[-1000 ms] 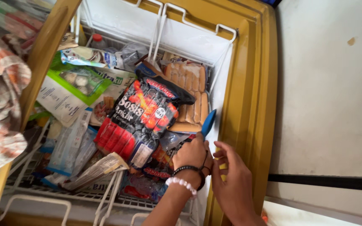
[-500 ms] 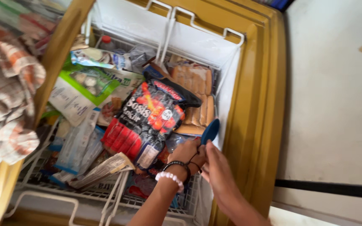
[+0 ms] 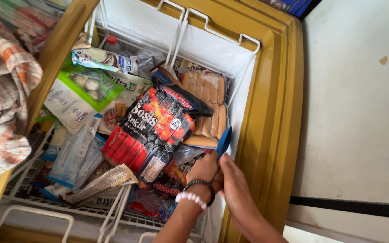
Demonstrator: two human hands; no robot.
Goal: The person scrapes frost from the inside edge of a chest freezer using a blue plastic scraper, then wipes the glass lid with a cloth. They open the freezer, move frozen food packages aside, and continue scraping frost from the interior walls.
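right hand now pressed against left hand

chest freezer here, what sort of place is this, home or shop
Probably a small shop or a home kitchen; the view cannot settle which. A yellow-rimmed chest freezer has white wire baskets packed with frozen food, including a sausage pack.

Sausage pack lies in basket, left of scraper.
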